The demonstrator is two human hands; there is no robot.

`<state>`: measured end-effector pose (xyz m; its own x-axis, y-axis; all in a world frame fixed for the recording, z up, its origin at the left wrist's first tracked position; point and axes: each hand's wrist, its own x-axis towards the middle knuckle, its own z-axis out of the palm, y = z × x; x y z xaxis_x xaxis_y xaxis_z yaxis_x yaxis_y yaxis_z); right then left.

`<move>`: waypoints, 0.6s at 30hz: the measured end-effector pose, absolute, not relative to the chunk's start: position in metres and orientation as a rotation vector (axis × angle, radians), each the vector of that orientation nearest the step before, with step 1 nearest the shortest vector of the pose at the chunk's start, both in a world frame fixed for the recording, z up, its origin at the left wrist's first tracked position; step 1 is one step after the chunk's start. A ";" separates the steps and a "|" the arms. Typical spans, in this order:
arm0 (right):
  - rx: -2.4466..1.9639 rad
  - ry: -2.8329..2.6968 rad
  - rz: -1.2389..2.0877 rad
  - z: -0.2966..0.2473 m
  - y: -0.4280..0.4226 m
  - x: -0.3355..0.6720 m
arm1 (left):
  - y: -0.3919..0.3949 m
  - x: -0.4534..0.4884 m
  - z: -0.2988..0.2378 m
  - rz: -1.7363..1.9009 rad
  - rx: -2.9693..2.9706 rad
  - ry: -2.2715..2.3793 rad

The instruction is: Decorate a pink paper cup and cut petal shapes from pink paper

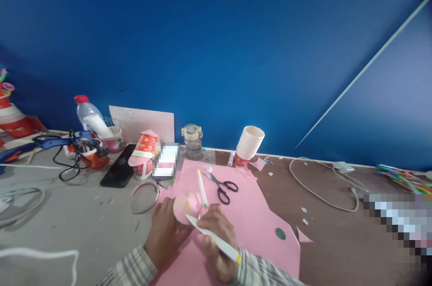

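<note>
My left hand (167, 227) is closed round the side of a small, round pink paper piece (186, 205) with yellow marks on it. A white marker with yellow ends (216, 240) lies in the grip of my right hand (219, 232), its yellow tip touching the lower edge of the pink piece. Both hands are over a large pink paper sheet (249, 218). Just beyond them on the sheet are a second white marker (202, 188) with a green end and black-handled scissors (221, 186) with their blades partly spread.
A decorated red paper-cup figure (145, 151), a black phone (118, 166) and a wire ring (144, 197) lie to the left. Behind the sheet stand a clear jar (193, 141) and stacked paper cups (249, 144). A white cable (324, 205) curls at right. A blue partition (216, 52) closes the back.
</note>
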<state>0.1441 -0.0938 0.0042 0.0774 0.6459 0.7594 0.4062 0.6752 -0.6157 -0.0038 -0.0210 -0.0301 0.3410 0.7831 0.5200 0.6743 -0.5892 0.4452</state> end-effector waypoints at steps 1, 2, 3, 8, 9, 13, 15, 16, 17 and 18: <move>-0.901 -1.545 0.216 0.004 -0.094 0.145 | -0.021 -0.004 -0.030 1.083 2.446 1.338; -0.903 -1.545 0.211 0.004 -0.094 0.145 | -0.021 -0.004 -0.030 1.093 2.449 1.336; -0.906 -1.541 0.207 0.004 -0.094 0.146 | -0.021 -0.004 -0.029 1.106 2.452 1.335; -0.925 -1.509 0.197 0.004 -0.092 0.148 | -0.020 -0.004 -0.027 1.176 2.473 1.354; -0.926 -1.499 0.192 0.004 -0.091 0.148 | -0.020 -0.004 -0.028 1.180 2.473 1.359; -0.945 -1.495 0.187 0.007 -0.092 0.147 | -0.020 -0.005 -0.030 1.169 2.482 1.389; -0.958 -1.501 0.176 0.009 -0.091 0.148 | -0.019 -0.005 -0.031 1.160 2.476 1.417; -0.962 -1.502 0.170 0.010 -0.091 0.148 | -0.019 -0.005 -0.031 1.164 2.472 1.430; -0.963 -1.503 0.167 0.011 -0.090 0.149 | -0.019 -0.005 -0.031 1.175 2.468 1.442; -0.965 -1.504 0.169 0.012 -0.090 0.149 | -0.019 -0.004 -0.031 1.188 2.466 1.450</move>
